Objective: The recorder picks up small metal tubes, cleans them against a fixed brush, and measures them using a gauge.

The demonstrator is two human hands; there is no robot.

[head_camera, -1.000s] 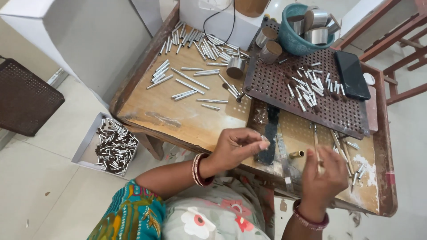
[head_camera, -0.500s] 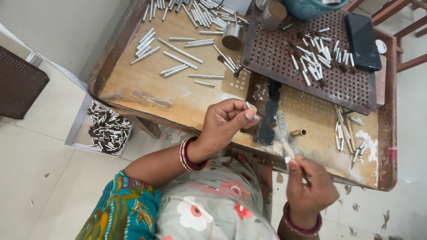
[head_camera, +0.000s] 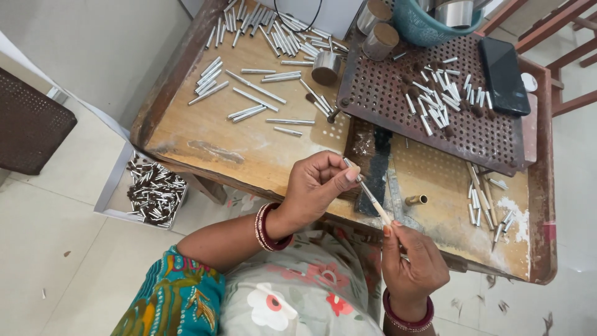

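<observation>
A thin pale stick (head_camera: 372, 198) runs slantwise between my two hands, above the near edge of the wooden workbench (head_camera: 236, 146). My left hand (head_camera: 317, 186) pinches its upper end, where a small silver tube sits near my fingertips. My right hand (head_camera: 411, 264) grips the lower end with closed fingers. Both wrists wear red bangles. Many loose silver tubes (head_camera: 255, 93) lie scattered on the bench beyond my left hand.
A brown perforated board (head_camera: 479, 134) with upright silver tubes lies at the right, a black phone (head_camera: 502, 76) on it. Metal cups (head_camera: 326, 67) and a teal bowl (head_camera: 418, 28) stand at the back. A white tray (head_camera: 112, 193) of dark-tipped pieces sits on the floor at left.
My hands have come closer together near the bench edge, and the stick now spans both of them. The view has shifted slightly downward and leftward.
</observation>
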